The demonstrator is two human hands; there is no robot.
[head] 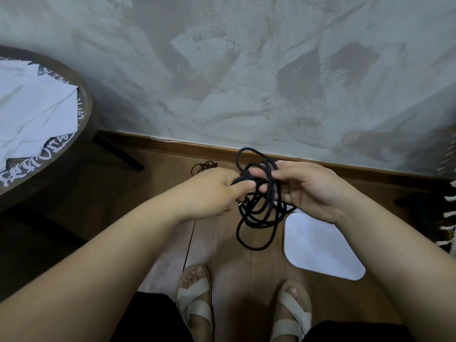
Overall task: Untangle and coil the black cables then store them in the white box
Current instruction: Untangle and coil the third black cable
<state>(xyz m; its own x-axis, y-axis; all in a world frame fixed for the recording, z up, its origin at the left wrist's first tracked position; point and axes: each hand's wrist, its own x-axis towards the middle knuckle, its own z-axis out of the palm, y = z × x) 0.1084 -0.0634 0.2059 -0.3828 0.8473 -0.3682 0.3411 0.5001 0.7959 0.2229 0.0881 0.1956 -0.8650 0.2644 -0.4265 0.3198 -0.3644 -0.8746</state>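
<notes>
Black cable (pixel 255 219) in left hand (pixel 212 191), right hand (pixel 311 189), white box (pixel 320 245) below

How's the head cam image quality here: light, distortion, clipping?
Head view: dim, flat light, soft overall; wide-angle bend curves the baseboard; the white box and the paper on the table wash out to near-flat white; the black cable reads as a silhouette, strands hard to separate.

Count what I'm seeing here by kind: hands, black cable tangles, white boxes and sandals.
Hands: 2, the left hand and right hand
Black cable tangles: 2, the held tangle and floor tangle
White box: 1
Sandals: 2, left sandal and right sandal
Total: 7
</notes>
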